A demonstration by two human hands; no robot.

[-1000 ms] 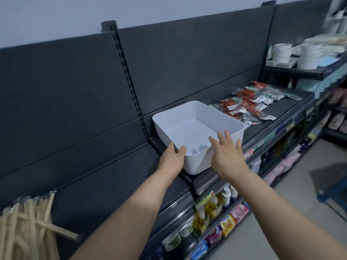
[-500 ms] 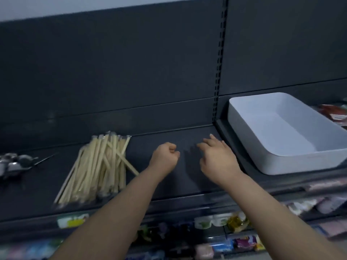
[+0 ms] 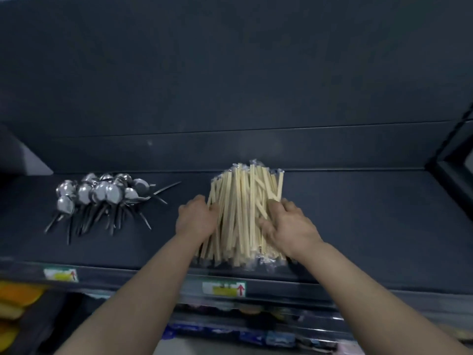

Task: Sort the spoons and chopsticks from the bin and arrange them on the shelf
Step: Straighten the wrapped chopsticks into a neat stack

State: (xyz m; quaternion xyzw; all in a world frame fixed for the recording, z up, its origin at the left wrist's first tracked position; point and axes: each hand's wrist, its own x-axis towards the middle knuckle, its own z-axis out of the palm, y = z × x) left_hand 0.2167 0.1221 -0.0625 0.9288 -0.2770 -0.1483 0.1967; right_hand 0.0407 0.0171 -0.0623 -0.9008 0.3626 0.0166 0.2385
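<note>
**Desk:** Where are the chopsticks?

**Operator:** I see the chopsticks (image 3: pixel 243 216) in one pile on the dark shelf (image 3: pixel 371 213), a little right of the middle. They lie roughly near to far, each pair in a clear wrapper, and the near ends reach almost to the shelf's front edge.

**Desk:** And the hands?

**Operator:** I have both on that pile. The left hand (image 3: pixel 196 219) presses against its left side. The knuckles are bent and the fingertips are hidden by the sticks, so I can't tell whether they grip. The right hand (image 3: pixel 290 226) lies over the pile's right side, fingers slightly apart and lightly bent across the top, thumb resting on the sticks toward the middle.

**Desk:** Spoons?

**Operator:** The spoons (image 3: pixel 102 198) are a separate metal heap at the left on the same shelf, well apart from the chopsticks. Bowls point far, handles fan out toward the near edge, and one or two handles stick out to the right.

**Desk:** Anything else?

**Operator:** A price label (image 3: pixel 224 289) sits on the shelf's front strip below the pile. Blurred packages fill the lower shelves.
</note>
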